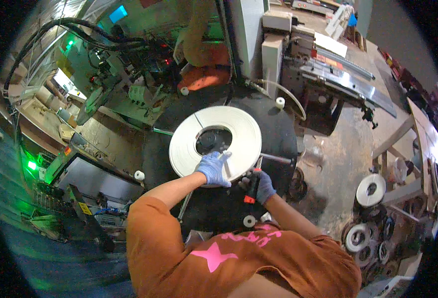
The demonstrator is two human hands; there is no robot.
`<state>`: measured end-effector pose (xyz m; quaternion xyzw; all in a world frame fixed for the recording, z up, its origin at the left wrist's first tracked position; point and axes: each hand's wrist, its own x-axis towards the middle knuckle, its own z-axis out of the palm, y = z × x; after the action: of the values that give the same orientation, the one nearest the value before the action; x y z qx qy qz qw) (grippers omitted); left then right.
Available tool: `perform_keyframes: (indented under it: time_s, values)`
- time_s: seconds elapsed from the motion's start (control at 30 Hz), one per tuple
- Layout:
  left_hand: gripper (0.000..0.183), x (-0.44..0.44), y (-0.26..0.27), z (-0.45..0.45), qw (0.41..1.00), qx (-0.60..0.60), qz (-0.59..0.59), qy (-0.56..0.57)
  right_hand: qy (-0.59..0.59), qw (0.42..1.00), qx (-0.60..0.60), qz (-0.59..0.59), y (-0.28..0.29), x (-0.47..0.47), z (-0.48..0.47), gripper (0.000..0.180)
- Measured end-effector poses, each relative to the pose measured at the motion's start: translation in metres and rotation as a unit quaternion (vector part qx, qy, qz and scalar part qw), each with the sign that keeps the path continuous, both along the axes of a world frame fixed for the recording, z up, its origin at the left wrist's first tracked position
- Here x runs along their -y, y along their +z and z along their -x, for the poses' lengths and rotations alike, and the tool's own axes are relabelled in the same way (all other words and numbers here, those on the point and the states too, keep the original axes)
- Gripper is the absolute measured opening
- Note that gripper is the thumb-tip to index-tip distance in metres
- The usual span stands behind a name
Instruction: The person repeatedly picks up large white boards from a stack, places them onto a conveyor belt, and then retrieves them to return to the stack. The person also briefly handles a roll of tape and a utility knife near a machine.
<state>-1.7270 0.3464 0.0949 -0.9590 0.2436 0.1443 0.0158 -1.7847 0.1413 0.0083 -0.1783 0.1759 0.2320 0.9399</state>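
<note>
A large coil of white edge-banding strip (243, 128) lies on a round black turntable (278, 136), its centre hole facing up. Narrow bands cross the coil at its far side and near my left hand. My left hand (214, 169), in a blue-grey glove, spans the coil's near part, with fingers by the hole and another digit at the outer edge. In my gloved right hand (266, 188) is a black-and-red utility knife (253, 187). Its tip end points away from me, close beside the coil's near right edge. The fingers partly hide its handle.
Metal rods (276, 158) and small white rollers (280, 102) sit around the turntable. A machine with a metal rail (353, 87) stands at the back right. Smaller coils (371, 190) lie on the right. Black cables (81, 24) arch over machinery at the left.
</note>
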Motion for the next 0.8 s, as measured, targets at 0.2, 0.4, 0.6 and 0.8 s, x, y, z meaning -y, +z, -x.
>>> perform_keyframes:
  time_s: [0.2, 0.4, 0.6, 0.8]
  values:
    - [0.122, 0.017, 0.047, -0.016, 0.997, -0.045, 0.041, 0.053, 0.048, 0.997, 0.014, -0.067, 0.043, 0.001, -0.024, 0.026]
    - [0.088, 0.018, 0.137, -0.012, 0.786, -0.174, 0.589, 0.073, 0.010, 0.936, 0.352, 0.019, 0.169, -0.002, -0.051, 0.069]
    - [0.070, -0.043, 0.124, 0.031, 0.604, -0.227, 0.758, 0.098, 0.009, 0.775, 0.581, 0.249, 0.246, -0.039, -0.055, 0.062]
    - [0.058, -0.130, 0.003, -0.007, 0.633, -0.035, 0.773, -0.016, 0.110, 0.790, 0.514, 0.317, 0.183, -0.085, -0.070, 0.044]
